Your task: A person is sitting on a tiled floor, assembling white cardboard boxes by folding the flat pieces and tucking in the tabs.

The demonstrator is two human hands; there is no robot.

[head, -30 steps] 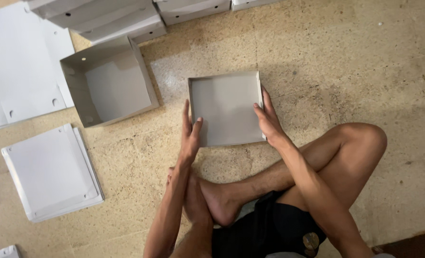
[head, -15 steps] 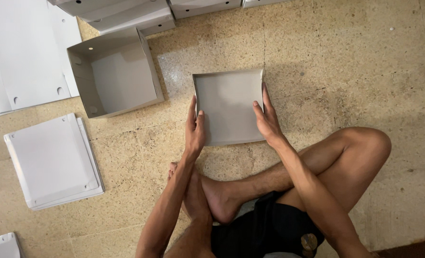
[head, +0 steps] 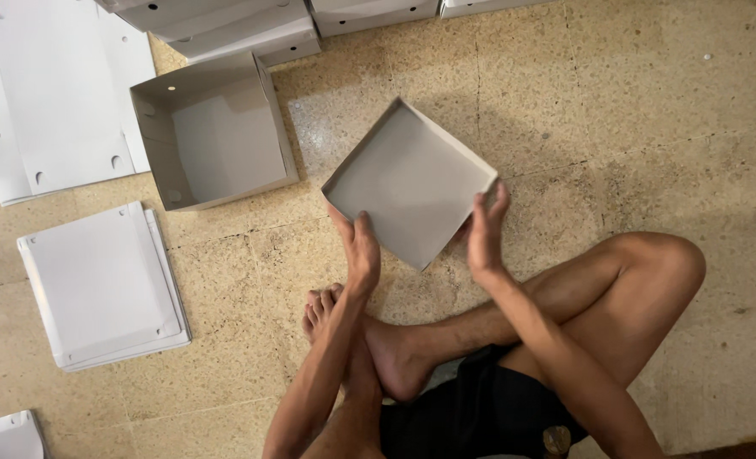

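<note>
Head view shows us sitting cross-legged on the tiled floor (head: 650, 127), with both hands on a shallow grey cardboard tray (head: 410, 180) that lies turned cornerwise just beyond our feet. Our left hand (head: 359, 248) pinches the tray's near-left wall, thumb on one face and fingers on the other, while our right hand (head: 485, 231) lies flat, fingers together, against the near-right wall by the corner. We judge the step in hand to be squaring up the walls of this tray, and the next move would call for steady pressure along both walls so the corners sit true. To the left stands a deeper open box (head: 212, 132), well apart from the tray; beyond it lie flat white cardboard sheets (head: 97, 285) and, at the top edge, finished boxes (head: 233, 25).
</note>
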